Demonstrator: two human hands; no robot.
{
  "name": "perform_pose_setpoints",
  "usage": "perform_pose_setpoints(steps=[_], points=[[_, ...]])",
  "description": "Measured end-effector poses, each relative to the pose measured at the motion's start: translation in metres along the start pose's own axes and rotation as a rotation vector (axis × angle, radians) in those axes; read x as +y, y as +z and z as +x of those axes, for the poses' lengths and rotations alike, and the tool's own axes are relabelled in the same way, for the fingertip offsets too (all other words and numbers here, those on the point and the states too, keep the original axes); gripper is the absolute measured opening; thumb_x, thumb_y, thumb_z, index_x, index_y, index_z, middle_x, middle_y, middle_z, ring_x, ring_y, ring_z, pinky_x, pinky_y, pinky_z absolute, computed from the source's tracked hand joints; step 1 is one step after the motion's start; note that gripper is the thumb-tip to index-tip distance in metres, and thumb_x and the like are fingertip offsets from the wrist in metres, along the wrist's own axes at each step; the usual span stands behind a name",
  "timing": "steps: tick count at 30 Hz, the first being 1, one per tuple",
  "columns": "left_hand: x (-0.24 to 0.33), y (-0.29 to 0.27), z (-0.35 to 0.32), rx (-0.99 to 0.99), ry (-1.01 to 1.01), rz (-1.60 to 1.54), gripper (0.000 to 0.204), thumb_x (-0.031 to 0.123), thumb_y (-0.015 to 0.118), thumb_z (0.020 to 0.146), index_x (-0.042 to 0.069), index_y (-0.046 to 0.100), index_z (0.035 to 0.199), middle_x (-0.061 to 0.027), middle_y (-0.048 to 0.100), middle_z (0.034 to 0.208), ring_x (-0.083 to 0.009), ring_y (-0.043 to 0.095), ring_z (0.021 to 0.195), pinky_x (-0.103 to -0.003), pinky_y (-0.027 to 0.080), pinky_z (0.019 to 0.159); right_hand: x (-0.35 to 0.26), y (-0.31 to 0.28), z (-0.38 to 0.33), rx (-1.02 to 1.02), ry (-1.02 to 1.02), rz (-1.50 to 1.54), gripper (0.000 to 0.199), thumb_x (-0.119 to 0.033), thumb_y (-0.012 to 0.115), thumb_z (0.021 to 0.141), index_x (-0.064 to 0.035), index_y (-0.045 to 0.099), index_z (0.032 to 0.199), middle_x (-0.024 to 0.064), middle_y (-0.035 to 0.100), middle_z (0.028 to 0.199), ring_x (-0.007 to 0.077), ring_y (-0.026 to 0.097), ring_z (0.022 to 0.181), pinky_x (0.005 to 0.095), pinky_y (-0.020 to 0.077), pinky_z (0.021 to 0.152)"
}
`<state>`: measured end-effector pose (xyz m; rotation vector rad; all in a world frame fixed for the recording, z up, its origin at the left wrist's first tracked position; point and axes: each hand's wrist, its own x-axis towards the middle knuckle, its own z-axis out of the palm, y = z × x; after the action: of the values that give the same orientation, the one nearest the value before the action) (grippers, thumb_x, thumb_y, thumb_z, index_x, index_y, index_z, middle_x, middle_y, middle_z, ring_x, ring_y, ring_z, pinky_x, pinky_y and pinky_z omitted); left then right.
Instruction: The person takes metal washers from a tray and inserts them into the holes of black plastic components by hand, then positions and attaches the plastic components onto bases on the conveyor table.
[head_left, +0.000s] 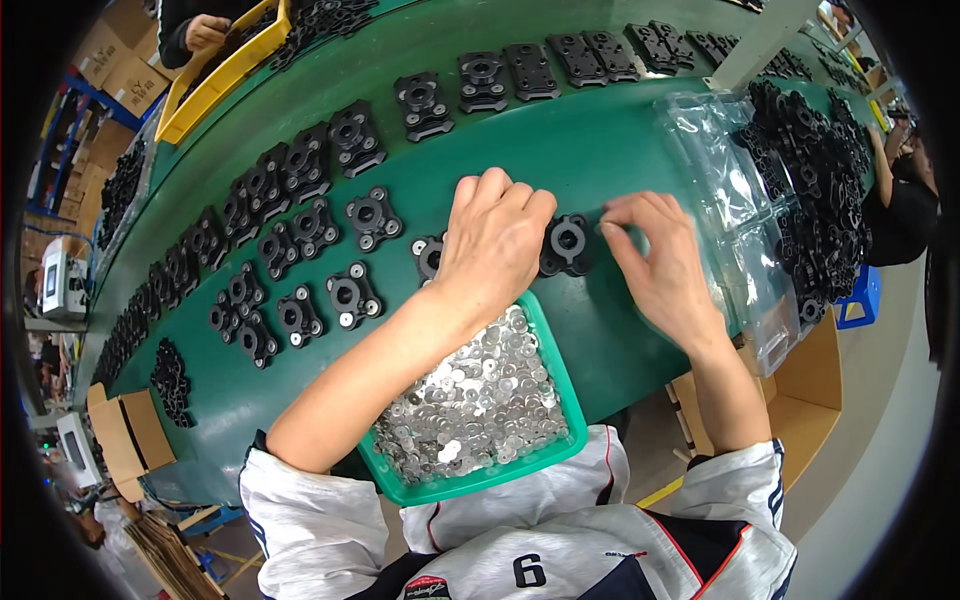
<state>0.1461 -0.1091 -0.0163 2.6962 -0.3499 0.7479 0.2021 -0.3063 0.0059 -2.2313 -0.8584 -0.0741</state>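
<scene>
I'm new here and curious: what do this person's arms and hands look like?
The left hand and right hand are gloveless, and both forearms are bare. The left sleeve and right sleeve are short, whitish-grey, with dark stripes along the outer edges.

A blue stool stands right, cardboard boxes left.

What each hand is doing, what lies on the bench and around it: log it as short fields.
Left hand: fingertips down beside a black four-lobed part; grip unclear
Right hand: right of that part, thumb and fingers curled; fingertips blurred
Container: green tray filled with silver discs, nearest the person
Bench: green surface with rows of black parts
Right side: clear plastic bag, black pile
Upper left: yellow crate, another person's hand
</scene>
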Motion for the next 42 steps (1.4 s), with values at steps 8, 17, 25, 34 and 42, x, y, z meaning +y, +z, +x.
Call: perform_pose_setpoints(steps=[8, 17, 25, 34, 42], points=[[-0.002, -0.001, -0.010, -0.122, 0.025, 0.058, 0.023, 0.007, 0.072, 0.079, 0.008, 0.071, 0.102, -0.0036, 0.066, 0.099, -0.0246, 0.054, 0.096, -0.041, 0.040, 0.096, 0.012, 0.012, 0.010, -0.085, -0.038, -0.120, 0.007, -0.004, 0.069, 0.085, -0.0088, 0.068, 0.091, 0.0012, 0.065, 0.095, 0.0229, 0.057, 0.088, 0.0345, 0.0410, 0.087], [-0.004, -0.024, -0.015, -0.263, 0.060, 0.043, 0.038, 0.028, 0.071, 0.087, 0.010, 0.071, 0.121, -0.0101, 0.056, 0.143, -0.0348, 0.040, 0.139, -0.066, 0.018, 0.116, 0.018, 0.004, -0.012, -0.076, -0.162, -0.160, 0.024, -0.011, 0.070, 0.088, -0.0104, 0.071, 0.112, 0.0047, 0.063, 0.109, 0.0232, 0.057, 0.095, 0.0367, 0.0412, 0.089], [-0.003, -0.025, -0.021, -0.232, 0.042, 0.060, 0.041, 0.030, 0.069, 0.089, 0.010, 0.069, 0.124, -0.0105, 0.052, 0.147, -0.0358, 0.036, 0.141, -0.069, 0.017, 0.114, 0.015, 0.007, -0.020, -0.147, -0.233, -0.322, 0.054, -0.023, 0.072, 0.088, -0.0146, 0.057, 0.140, 0.0131, 0.052, 0.133, 0.0295, 0.052, 0.114, 0.0415, 0.0384, 0.099], [0.041, -0.073, -0.064, -0.375, -0.054, -0.129, 0.021, 0.006, 0.072, 0.080, 0.007, 0.066, 0.100, -0.0064, 0.057, 0.101, -0.0254, 0.052, 0.090, -0.039, 0.043, 0.087, 0.014, 0.013, -0.026, -0.103, -0.126, -0.260, 0.060, -0.025, 0.075, 0.085, -0.0152, 0.056, 0.141, 0.0136, 0.051, 0.137, 0.0309, 0.051, 0.118, 0.0435, 0.0375, 0.103], [0.058, -0.071, -0.082, -0.408, -0.145, -0.284, 0.019, 0.004, 0.070, 0.079, 0.007, 0.065, 0.098, -0.0066, 0.055, 0.095, -0.0262, 0.052, 0.089, -0.036, 0.045, 0.084, -0.024, -0.009, -0.044, -0.137, -0.260, -0.053, 0.023, -0.013, 0.073, 0.080, -0.0085, 0.068, 0.102, 0.0120, 0.056, 0.133, 0.0318, 0.050, 0.122, 0.0458, 0.0368, 0.103]])
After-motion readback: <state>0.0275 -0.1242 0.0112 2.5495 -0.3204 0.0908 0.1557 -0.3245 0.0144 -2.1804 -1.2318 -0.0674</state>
